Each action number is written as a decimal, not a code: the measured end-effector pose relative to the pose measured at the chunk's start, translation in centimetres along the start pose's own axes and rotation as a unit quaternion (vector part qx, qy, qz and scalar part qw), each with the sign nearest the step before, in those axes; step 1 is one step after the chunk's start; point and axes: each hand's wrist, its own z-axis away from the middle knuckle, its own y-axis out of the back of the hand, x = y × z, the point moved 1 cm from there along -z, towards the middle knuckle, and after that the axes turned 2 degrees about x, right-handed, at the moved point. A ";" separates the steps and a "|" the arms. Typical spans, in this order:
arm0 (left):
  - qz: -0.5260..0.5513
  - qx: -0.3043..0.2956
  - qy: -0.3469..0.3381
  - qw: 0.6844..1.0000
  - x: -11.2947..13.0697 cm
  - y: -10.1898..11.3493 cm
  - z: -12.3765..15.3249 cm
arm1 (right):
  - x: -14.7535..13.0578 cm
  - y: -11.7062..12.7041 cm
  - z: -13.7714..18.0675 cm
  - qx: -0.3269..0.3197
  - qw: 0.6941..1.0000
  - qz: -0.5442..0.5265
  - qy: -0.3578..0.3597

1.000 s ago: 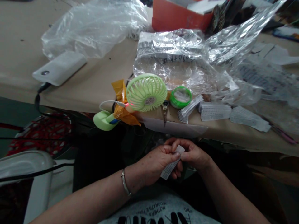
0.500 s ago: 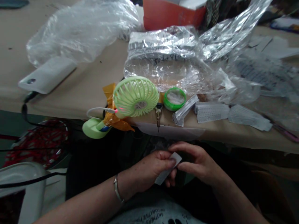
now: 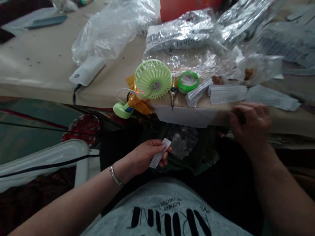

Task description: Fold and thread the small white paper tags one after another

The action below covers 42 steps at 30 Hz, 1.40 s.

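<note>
My left hand point(image 3: 145, 155) stays over my lap and pinches a small white printed label point(image 3: 159, 153) between thumb and fingers. My right hand point(image 3: 251, 123) is up at the table's front edge, fingers curled, just below the stacks of white printed labels point(image 3: 227, 94). Whether it holds anything I cannot make out, since it is blurred. A clear bag with scraps point(image 3: 183, 146) hangs under the table edge between my hands.
On the brown paper-covered table point(image 3: 44, 68) stand a light green mini fan point(image 3: 152, 79) taped down with orange tape, a green tape roll point(image 3: 188, 82), a white power bank point(image 3: 86, 70) with a cable, crumpled clear plastic bags point(image 3: 187, 39) and an orange box point(image 3: 187, 8).
My right hand let go of the label and rose to the table edge at the right. My left hand keeps the label alone. The view shifted left and back.
</note>
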 end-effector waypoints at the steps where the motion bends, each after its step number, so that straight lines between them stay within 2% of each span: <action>1: 0.001 0.010 0.001 1.000 -0.1 0.1 0.2 | -0.1 0.0 0.1 0.003 1.000 -0.003 -0.005; 5: 0.000 0.017 0.004 1.000 -0.3 0.0 0.2 | 0.1 0.3 -0.1 -0.002 0.999 -0.031 -0.036; 8: 0.011 0.002 -0.007 1.000 -0.2 -0.6 0.0 | -0.4 1.1 -0.4 0.008 0.996 -0.085 -0.021; 10: 0.030 -0.013 -0.028 0.999 0.0 -1.2 -0.3 | -1.8 1.9 -0.5 0.039 0.992 -0.121 -0.006; 13: 0.065 -0.042 -0.047 0.996 0.3 -2.0 -0.7 | -5.8 3.3 -0.2 0.073 0.978 -0.191 -0.027; 15: 0.082 -0.057 -0.048 0.994 0.5 -2.6 -0.9 | -9.1 3.4 0.3 -0.017 0.952 -0.299 -0.067; 16: 0.089 -0.064 -0.049 0.993 0.5 -2.8 -1.0 | -10.6 3.2 0.6 -0.081 0.937 -0.328 -0.093; 18: 0.096 -0.077 -0.057 0.991 0.7 -3.1 -1.1 | -12.7 2.4 1.1 -0.158 0.896 -0.380 -0.164; 20: 0.102 -0.092 -0.068 0.988 1.0 -3.4 -1.1 | -13.6 1.6 1.2 -0.184 0.869 -0.409 -0.210; 21: 0.106 -0.099 -0.074 0.987 1.1 -3.5 -1.1 | -13.8 1.3 1.1 -0.184 0.866 -0.414 -0.212; 26: 0.110 -0.109 -0.107 0.982 1.5 -3.6 -1.2 | -14.2 0.8 -0.8 -0.172 0.905 -0.371 -0.118; 29: 0.110 -0.106 -0.112 0.982 1.7 -3.6 -1.4 | -14.7 0.6 -1.5 -0.184 0.919 -0.336 -0.091; 37: 0.110 -0.113 -0.120 0.980 2.1 -3.2 -1.7 | -14.8 0.0 -1.6 -0.186 0.923 -0.323 -0.100; 42: 0.116 -0.113 -0.123 0.979 2.4 -3.0 -1.8 | -15.0 -0.2 -1.6 -0.206 0.910 -0.340 -0.116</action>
